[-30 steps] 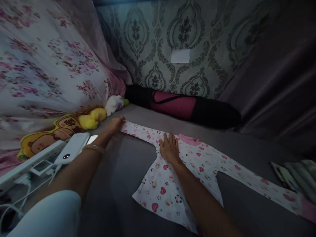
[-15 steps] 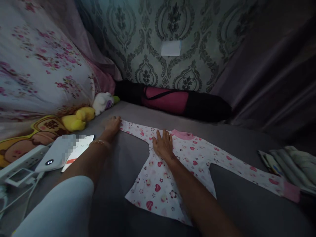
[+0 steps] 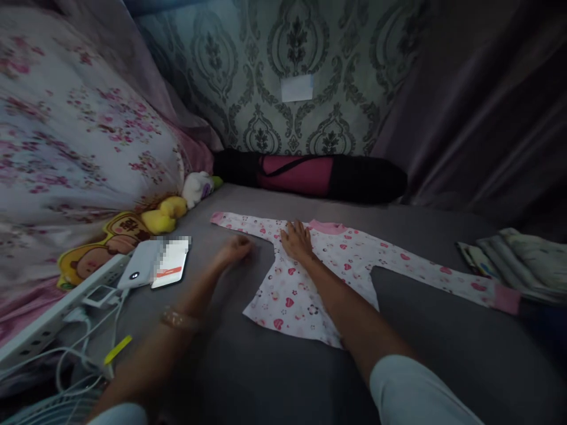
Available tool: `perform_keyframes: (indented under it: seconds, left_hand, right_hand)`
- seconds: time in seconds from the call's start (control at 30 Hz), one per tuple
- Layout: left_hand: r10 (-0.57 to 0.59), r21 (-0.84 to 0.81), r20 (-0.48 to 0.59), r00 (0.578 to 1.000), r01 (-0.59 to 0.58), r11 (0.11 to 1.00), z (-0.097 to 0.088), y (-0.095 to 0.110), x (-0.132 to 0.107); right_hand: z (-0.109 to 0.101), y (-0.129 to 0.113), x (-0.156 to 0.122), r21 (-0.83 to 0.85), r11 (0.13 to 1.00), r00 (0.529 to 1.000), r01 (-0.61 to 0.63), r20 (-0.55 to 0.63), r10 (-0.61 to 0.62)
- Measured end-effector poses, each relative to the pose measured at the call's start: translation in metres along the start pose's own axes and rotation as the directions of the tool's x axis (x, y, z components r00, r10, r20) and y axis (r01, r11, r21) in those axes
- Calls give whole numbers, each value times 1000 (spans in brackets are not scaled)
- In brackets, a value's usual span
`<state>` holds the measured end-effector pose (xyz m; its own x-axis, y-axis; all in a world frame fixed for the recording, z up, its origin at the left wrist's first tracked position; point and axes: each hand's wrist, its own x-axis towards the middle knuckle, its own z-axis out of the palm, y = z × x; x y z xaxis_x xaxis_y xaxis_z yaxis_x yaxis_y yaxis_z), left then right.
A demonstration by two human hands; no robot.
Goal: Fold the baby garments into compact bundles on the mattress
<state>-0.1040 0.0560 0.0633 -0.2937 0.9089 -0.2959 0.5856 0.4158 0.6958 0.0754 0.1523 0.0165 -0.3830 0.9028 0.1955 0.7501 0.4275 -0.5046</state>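
Observation:
A long-sleeved child's top [image 3: 305, 289], white with pink hearts and flowers and pink collar and cuffs, lies spread flat with both sleeves stretched sideways. My right hand [image 3: 297, 242] rests flat on its chest near the left shoulder, fingers extended. Just below the left sleeve, over the grey sheet, my left hand [image 3: 234, 249] is apart from the fabric. Motion blurs its fingers, which look curled, and no held item shows.
A black and pink long bag [image 3: 295, 177] lies along the wall. Plush toys [image 3: 163, 217], a phone [image 3: 172, 265], a white device [image 3: 142, 262] and a power strip [image 3: 57, 313] with cables line the left. Folded clothes [image 3: 514, 262] are stacked at right.
My left hand has let go of the left cuff and moved right and toward me, off the sleeve. My right hand stays on the chest of the top. The camera view has shifted.

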Motion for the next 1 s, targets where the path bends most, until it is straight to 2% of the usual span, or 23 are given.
perform_keyframes:
  seconds: [0.1, 0.23, 0.33, 0.43, 0.53, 0.67, 0.77, 0.9, 1.0]
  left_hand:
    - [-30, -23, 53, 998, 31, 999, 32, 1, -22]
    - [-71, -11, 74, 995, 72, 997, 43, 11, -29]
    - [-99, -31, 64, 993, 101, 994, 46, 20, -28]
    - [-132, -52, 47, 990, 134, 990, 51, 27, -29]
    - [-152, -105, 48, 987, 156, 982, 57, 30, -32]
    - [-152, -85, 50, 987, 156, 984, 63, 31, -33]
    - [-69, -42, 16, 998, 69, 997, 69, 32, -30]
    - [70, 83, -111, 991, -61, 995, 74, 31, -25]
    - [102, 118, -153, 983, -85, 989, 73, 30, -24]
  right_hand:
    - [-27, 5, 0, 216, 975, 999, -43, -20, 49]
    - [-80, 43, -27, 429, 890, 976, -152, -75, 203]
    - [-118, 87, -68, 523, 777, 918, -349, 22, 397]
    - [-144, 128, -111, 421, 735, 831, -531, 92, 548]
    - [-150, 150, -136, 319, 732, 791, -602, 115, 601]
    - [-142, 151, -136, 181, 764, 785, -619, 108, 610]
    - [-137, 142, -125, 83, 786, 790, -613, 73, 608]
    - [-135, 134, -120, -18, 795, 794, -607, 35, 607]
    - [-135, 133, -122, -63, 806, 806, -589, 19, 591]
